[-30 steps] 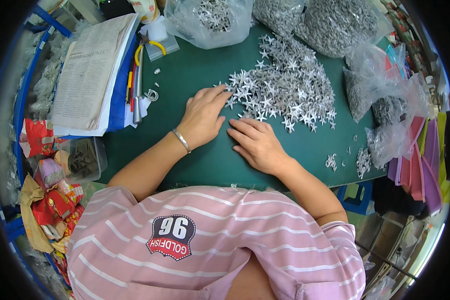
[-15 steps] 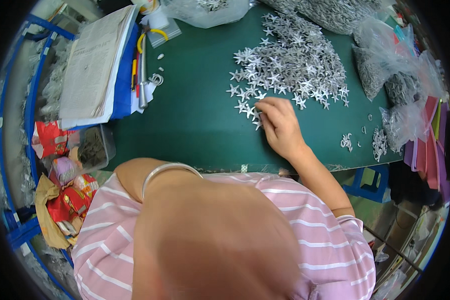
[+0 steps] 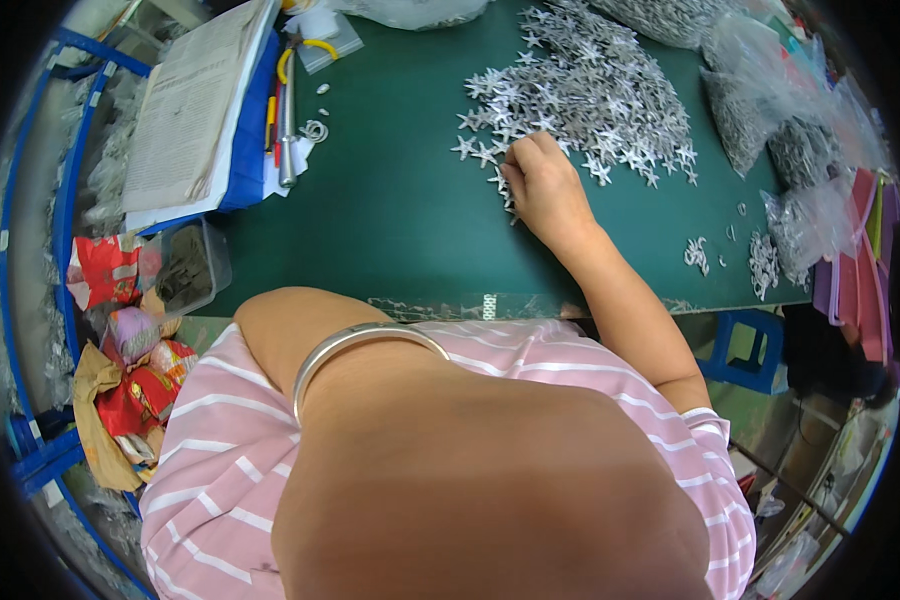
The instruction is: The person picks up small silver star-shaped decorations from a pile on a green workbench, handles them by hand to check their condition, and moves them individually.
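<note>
Close under the camera, my left hand [image 3: 510, 470] fills the lower middle as a blurred shape, with a silver bangle [image 3: 355, 345] round its wrist. Its fingers do not show. My right hand [image 3: 548, 190] rests at the near left edge of a pile of small silver starfish-shaped pieces [image 3: 610, 105]. Those fingers are curled down and pressed together among a few loose starfish. The fingertips are hidden, so what they grip, if anything, cannot be made out.
On the green table [image 3: 390, 210], an open paper stack [image 3: 185, 120] lies left beside yellow-handled pliers [image 3: 315, 47]. Clear bags of grey metal parts [image 3: 740, 120] line the right. Small ring-like pieces [image 3: 762, 265] lie near the right edge. Below stands a blue stool [image 3: 745, 350].
My left hand has moved right and looms larger in front of the camera. My right hand's fingers have curled in more tightly at the pile's edge. The view has shifted slightly.
</note>
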`<state>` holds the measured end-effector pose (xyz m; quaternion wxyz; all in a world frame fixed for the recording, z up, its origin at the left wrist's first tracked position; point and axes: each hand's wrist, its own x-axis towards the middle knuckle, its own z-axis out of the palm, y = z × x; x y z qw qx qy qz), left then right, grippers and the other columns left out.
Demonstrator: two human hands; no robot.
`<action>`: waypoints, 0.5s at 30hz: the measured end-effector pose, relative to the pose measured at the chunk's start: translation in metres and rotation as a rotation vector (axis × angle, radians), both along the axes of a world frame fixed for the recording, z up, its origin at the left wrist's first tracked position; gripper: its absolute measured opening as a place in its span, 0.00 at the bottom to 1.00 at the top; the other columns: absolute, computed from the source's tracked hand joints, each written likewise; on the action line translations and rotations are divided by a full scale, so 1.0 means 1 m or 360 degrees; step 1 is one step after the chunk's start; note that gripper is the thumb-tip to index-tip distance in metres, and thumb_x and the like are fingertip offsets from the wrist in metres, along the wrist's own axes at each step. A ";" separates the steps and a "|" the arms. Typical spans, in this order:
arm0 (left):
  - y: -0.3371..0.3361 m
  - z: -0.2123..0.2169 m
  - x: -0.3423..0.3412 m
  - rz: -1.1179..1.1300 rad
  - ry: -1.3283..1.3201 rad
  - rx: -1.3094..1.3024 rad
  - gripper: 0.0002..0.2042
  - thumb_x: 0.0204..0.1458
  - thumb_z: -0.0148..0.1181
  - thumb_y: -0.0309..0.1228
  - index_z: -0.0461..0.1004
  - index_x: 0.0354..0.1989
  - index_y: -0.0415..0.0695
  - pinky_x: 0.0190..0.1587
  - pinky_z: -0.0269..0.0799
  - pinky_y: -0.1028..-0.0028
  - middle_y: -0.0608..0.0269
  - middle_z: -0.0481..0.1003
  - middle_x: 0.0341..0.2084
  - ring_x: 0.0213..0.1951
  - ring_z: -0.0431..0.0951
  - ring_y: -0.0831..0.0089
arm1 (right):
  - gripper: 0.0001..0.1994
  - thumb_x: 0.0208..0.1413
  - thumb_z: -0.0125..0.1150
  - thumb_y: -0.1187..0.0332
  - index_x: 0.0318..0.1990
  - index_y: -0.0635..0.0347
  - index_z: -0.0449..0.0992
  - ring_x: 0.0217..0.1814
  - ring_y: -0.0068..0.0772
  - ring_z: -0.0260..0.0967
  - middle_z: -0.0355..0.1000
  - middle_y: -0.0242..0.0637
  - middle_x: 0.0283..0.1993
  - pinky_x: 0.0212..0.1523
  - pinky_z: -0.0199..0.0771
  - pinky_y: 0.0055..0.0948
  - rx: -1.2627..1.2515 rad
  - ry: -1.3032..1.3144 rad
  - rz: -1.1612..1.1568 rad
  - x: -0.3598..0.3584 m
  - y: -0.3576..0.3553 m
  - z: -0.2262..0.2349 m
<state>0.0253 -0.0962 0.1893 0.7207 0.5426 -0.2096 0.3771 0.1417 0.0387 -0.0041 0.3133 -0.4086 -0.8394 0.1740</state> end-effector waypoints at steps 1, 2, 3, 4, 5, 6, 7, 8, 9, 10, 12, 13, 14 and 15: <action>0.000 0.000 0.000 0.0002 0.0031 0.0024 0.07 0.50 0.60 0.24 0.75 0.36 0.37 0.28 0.66 0.76 0.61 0.73 0.25 0.26 0.72 0.74 | 0.05 0.46 0.62 0.78 0.30 0.64 0.72 0.36 0.48 0.69 0.69 0.44 0.34 0.38 0.72 0.37 -0.0078 0.0113 -0.0002 0.005 -0.002 0.003; 0.001 0.000 0.000 0.0001 0.0072 0.0060 0.06 0.50 0.59 0.24 0.75 0.36 0.37 0.28 0.66 0.76 0.61 0.73 0.25 0.26 0.72 0.74 | 0.05 0.46 0.61 0.79 0.31 0.63 0.72 0.36 0.47 0.69 0.69 0.44 0.34 0.38 0.72 0.36 -0.0155 0.0228 -0.0010 0.010 -0.002 0.006; 0.002 0.003 -0.001 0.0007 0.0125 0.0104 0.06 0.50 0.59 0.24 0.76 0.36 0.37 0.28 0.66 0.76 0.61 0.73 0.25 0.26 0.72 0.74 | 0.05 0.46 0.61 0.79 0.31 0.63 0.73 0.35 0.46 0.70 0.70 0.43 0.33 0.37 0.72 0.35 -0.0230 0.0346 -0.0023 0.018 -0.004 0.010; 0.004 0.005 -0.003 0.0007 0.0175 0.0157 0.06 0.50 0.59 0.24 0.76 0.35 0.37 0.28 0.66 0.76 0.61 0.73 0.25 0.26 0.72 0.74 | 0.06 0.46 0.60 0.81 0.32 0.62 0.74 0.33 0.40 0.72 0.71 0.41 0.32 0.36 0.72 0.31 -0.0317 0.0463 -0.0151 0.029 -0.007 0.014; 0.006 0.007 -0.005 0.0040 0.0231 0.0219 0.05 0.50 0.59 0.24 0.76 0.35 0.37 0.28 0.66 0.76 0.61 0.73 0.25 0.26 0.72 0.74 | 0.05 0.46 0.61 0.80 0.32 0.63 0.75 0.33 0.36 0.73 0.72 0.40 0.32 0.35 0.72 0.28 -0.0305 0.0590 -0.0204 0.042 -0.009 0.017; 0.008 0.009 -0.008 0.0075 0.0296 0.0284 0.05 0.50 0.59 0.24 0.76 0.34 0.37 0.28 0.66 0.76 0.61 0.73 0.25 0.26 0.72 0.74 | 0.05 0.46 0.62 0.80 0.32 0.63 0.75 0.33 0.34 0.73 0.73 0.39 0.32 0.35 0.73 0.27 -0.0230 0.0538 -0.0310 0.061 -0.011 0.021; 0.011 0.010 -0.013 0.0128 0.0361 0.0347 0.05 0.51 0.59 0.24 0.76 0.34 0.37 0.28 0.66 0.76 0.61 0.73 0.24 0.25 0.72 0.74 | 0.04 0.47 0.62 0.80 0.31 0.64 0.75 0.33 0.31 0.73 0.74 0.39 0.32 0.35 0.73 0.25 -0.0148 0.0487 -0.0413 0.082 -0.012 0.026; 0.013 0.014 -0.018 0.0190 0.0431 0.0420 0.05 0.51 0.58 0.24 0.76 0.34 0.37 0.27 0.66 0.76 0.61 0.73 0.24 0.25 0.72 0.74 | 0.04 0.47 0.63 0.79 0.32 0.64 0.76 0.33 0.30 0.73 0.75 0.38 0.32 0.36 0.73 0.24 -0.0130 0.0508 -0.0574 0.107 -0.011 0.023; 0.016 0.012 -0.023 0.0288 0.0525 0.0491 0.04 0.51 0.58 0.24 0.76 0.33 0.37 0.27 0.66 0.76 0.61 0.73 0.24 0.25 0.72 0.74 | 0.05 0.47 0.63 0.79 0.33 0.65 0.77 0.34 0.28 0.73 0.75 0.38 0.33 0.36 0.73 0.23 -0.0102 0.0537 -0.0739 0.137 -0.009 0.013; 0.019 0.012 -0.028 0.0424 0.0618 0.0539 0.04 0.51 0.58 0.24 0.76 0.33 0.38 0.27 0.66 0.76 0.61 0.73 0.24 0.25 0.72 0.73 | 0.05 0.47 0.63 0.78 0.33 0.65 0.78 0.34 0.28 0.73 0.76 0.38 0.33 0.37 0.73 0.23 -0.0264 0.0553 -0.0895 0.166 -0.008 0.011; 0.033 -0.003 -0.037 0.0887 0.0922 0.0541 0.04 0.51 0.58 0.24 0.77 0.32 0.38 0.27 0.66 0.76 0.61 0.73 0.23 0.25 0.72 0.73 | 0.05 0.48 0.63 0.77 0.34 0.65 0.79 0.35 0.30 0.73 0.76 0.39 0.34 0.38 0.73 0.25 -0.0421 0.0422 -0.1123 0.213 -0.011 0.013; 0.048 -0.025 -0.038 0.1153 0.1136 0.0508 0.04 0.52 0.58 0.24 0.77 0.32 0.38 0.27 0.66 0.76 0.61 0.73 0.23 0.25 0.72 0.73 | 0.05 0.48 0.63 0.76 0.33 0.65 0.79 0.35 0.33 0.74 0.75 0.41 0.34 0.38 0.73 0.27 -0.0405 0.0285 -0.1224 0.230 -0.022 0.009; 0.056 -0.054 -0.038 0.1475 0.1419 0.0408 0.04 0.52 0.57 0.24 0.77 0.32 0.38 0.27 0.66 0.75 0.61 0.73 0.23 0.25 0.72 0.73 | 0.05 0.48 0.62 0.76 0.33 0.65 0.79 0.34 0.36 0.73 0.75 0.42 0.34 0.38 0.73 0.30 -0.0328 -0.0007 -0.1195 0.238 -0.025 0.007; 0.062 -0.086 -0.040 0.1787 0.1574 0.0306 0.05 0.50 0.58 0.22 0.76 0.35 0.38 0.30 0.66 0.77 0.61 0.72 0.25 0.26 0.70 0.74 | 0.05 0.48 0.62 0.75 0.33 0.65 0.79 0.34 0.39 0.73 0.74 0.44 0.34 0.38 0.73 0.32 -0.0236 -0.0292 -0.1147 0.237 -0.025 0.007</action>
